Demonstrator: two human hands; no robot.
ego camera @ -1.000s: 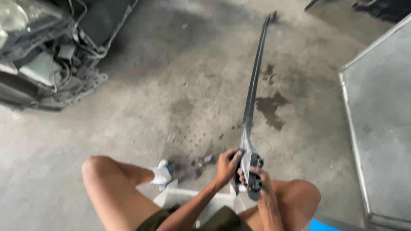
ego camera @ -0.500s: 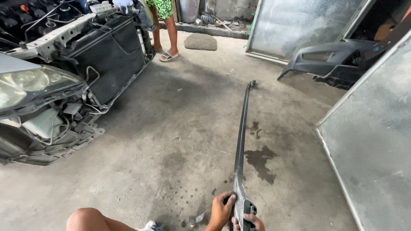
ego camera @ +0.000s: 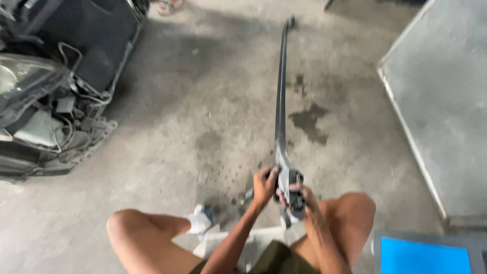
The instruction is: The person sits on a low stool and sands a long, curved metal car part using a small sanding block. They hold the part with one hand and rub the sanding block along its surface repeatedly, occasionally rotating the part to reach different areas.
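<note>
The frame was motion-blurred, so the fittings on the near end of the long dark metal strip (ego camera: 280, 101) could not be made out, and the fingers were hard to separate. The bottom edge cut off both forearms. The left hand (ego camera: 264, 186) was closed around the left side of the strip's near end, knuckles up. The right hand (ego camera: 303, 199) gripped the same end from the right, just below, fingers wrapped over the dark bracket there. Both hands sat between the raised bare knees. The strip lay with its long axis running away from the person across the concrete floor (ego camera: 193, 132), its far tip pointing up-frame, between the stripped car front (ego camera: 56, 91) and a grey panel (ego camera: 441, 101).
</note>
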